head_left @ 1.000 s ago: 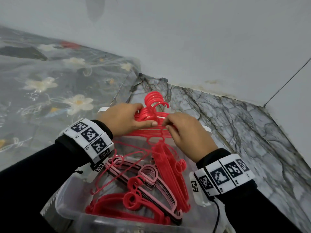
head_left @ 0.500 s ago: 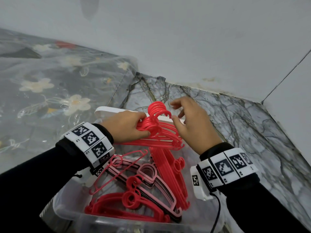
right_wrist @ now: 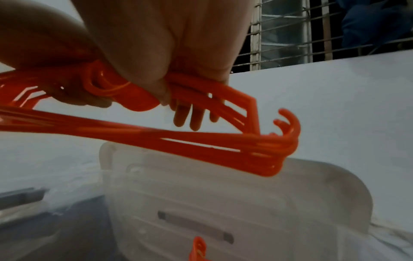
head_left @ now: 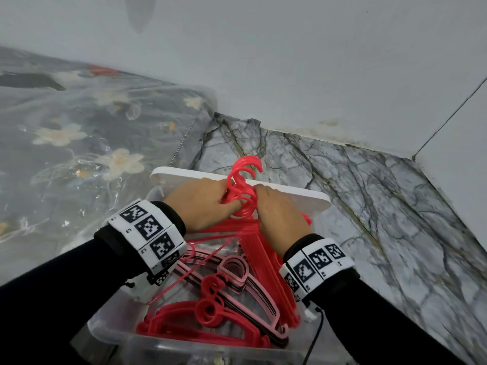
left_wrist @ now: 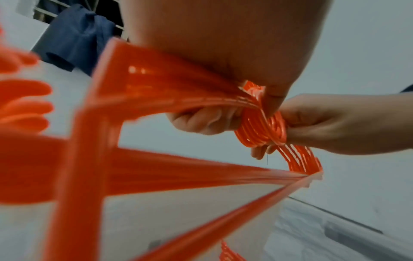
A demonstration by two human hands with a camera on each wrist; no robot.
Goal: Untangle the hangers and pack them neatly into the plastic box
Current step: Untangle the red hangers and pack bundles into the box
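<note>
— Red plastic, a whole stack of it: the bundle of red hangers sits between both hands, just above the open clear plastic box.

— How are they holding it?

— The left hand curls its fingers around the necks from one side, and the right hand clamps the same necks from the other, thumb and fingers wrapped. The hooks fan out just beyond the fingertips, not quite lined up.

— So what would make this step go well?

— I'd say square the hooks first, so they nest as one, then lower the stack flat. The arms splay below the knuckles, and I'd guess a loose one could snag on the pink hangers already lying under the wrists in the box.

— Room enough in there?

— Hard to judge. More red hangers lie nearer the wrists, and the white lid rests past the fingertips, at the far rim. Laying the bundle beside the pink ones, hooks pointing one way, looks the tidiest to me.
</note>
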